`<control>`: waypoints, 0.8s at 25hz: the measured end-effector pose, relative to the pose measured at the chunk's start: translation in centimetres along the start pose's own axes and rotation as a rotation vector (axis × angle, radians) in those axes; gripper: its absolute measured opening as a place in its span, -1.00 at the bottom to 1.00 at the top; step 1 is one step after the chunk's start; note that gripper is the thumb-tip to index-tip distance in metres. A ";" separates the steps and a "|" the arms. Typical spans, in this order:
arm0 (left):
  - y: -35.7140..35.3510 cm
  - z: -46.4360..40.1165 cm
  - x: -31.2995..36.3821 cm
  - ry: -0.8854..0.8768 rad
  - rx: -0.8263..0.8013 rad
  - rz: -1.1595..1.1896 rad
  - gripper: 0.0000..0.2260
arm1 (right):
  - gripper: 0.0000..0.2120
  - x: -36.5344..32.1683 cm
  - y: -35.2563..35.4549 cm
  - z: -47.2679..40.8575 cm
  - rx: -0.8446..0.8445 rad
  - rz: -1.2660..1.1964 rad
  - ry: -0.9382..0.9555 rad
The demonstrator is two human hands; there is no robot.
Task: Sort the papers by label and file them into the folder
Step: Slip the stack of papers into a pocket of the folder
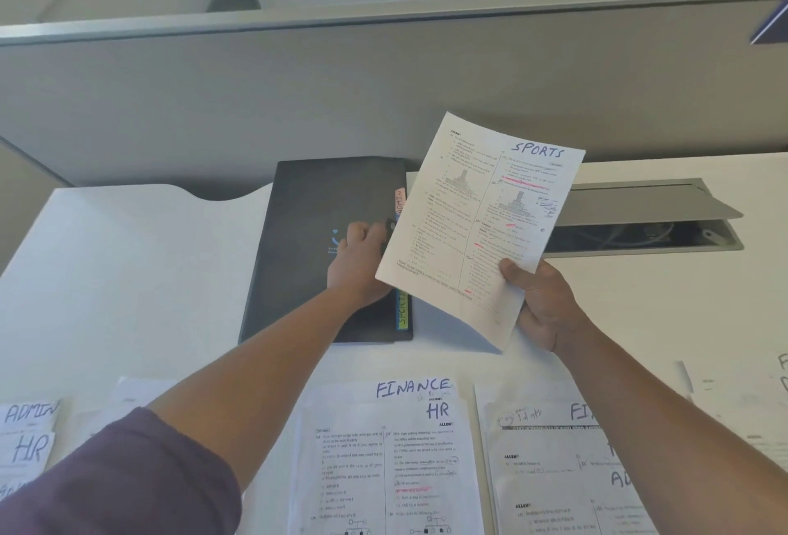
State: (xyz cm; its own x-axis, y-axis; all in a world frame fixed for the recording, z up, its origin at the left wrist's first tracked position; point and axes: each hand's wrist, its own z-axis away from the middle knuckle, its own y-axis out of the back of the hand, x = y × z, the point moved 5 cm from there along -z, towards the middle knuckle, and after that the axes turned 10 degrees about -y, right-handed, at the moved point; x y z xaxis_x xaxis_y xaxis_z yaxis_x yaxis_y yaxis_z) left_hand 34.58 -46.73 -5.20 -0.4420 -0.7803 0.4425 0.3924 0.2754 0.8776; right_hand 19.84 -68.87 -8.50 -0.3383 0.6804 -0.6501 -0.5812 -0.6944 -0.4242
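A black folder [307, 210] lies closed on the white desk, with coloured tabs along its right edge: an ADMIN tab [399, 198] near the top and a green SPORTS tab [402, 312] lower down. My left hand [360, 259] rests on the folder's right edge, fingers curled at the cover's edge. My right hand [541, 300] pinches the bottom corner of a printed sheet labelled SPORTS [482, 219] and holds it in the air, tilted, just right of the folder.
Sheets labelled FINANCE [411, 388], HR [437, 411] and ADMIN [30, 411] lie overlapped along the near desk edge [128, 278]. An open cable hatch [639, 214] is at the right. A grey partition [383, 99] stands behind the desk.
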 end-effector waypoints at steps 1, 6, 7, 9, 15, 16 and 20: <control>0.2 0.1 -0.2 -0.034 -0.027 0.028 -0.60 | -0.60 0.0 -0.1 0.1 0.007 -0.003 0.002; 1.3 5.2 -0.2 -0.088 -0.065 -0.017 -0.24 | -0.62 -0.2 -0.4 0.8 0.038 -0.012 0.006; 1.3 6.4 -0.6 -0.089 -0.101 -0.083 -0.10 | -0.62 -0.2 -0.4 0.9 0.043 -0.012 0.007; 0.9 8.3 -1.9 -0.096 -0.183 -0.239 0.11 | -0.62 -0.3 -0.5 1.1 0.047 -0.012 0.010; 0.7 9.4 -2.5 -0.177 -0.206 -0.325 -0.12 | -0.61 -0.3 -0.6 1.1 0.043 -0.019 0.022; 0.9 9.6 -2.3 -0.197 -0.199 -0.337 -0.22 | -0.62 -0.4 -0.8 1.2 0.042 -0.018 0.021; 1.9 10.0 -1.9 -0.164 -0.081 -0.201 -0.45 | -0.65 -0.4 -1.1 1.4 0.028 -0.017 0.017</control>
State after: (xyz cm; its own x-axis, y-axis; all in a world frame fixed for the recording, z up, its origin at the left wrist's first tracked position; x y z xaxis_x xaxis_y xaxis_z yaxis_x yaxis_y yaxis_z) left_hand 28.08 -39.14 -2.56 -0.6399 -0.7113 0.2910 0.3441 0.0734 0.9361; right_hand 19.54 -68.05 -6.87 -0.3155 0.6879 -0.6536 -0.6076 -0.6755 -0.4177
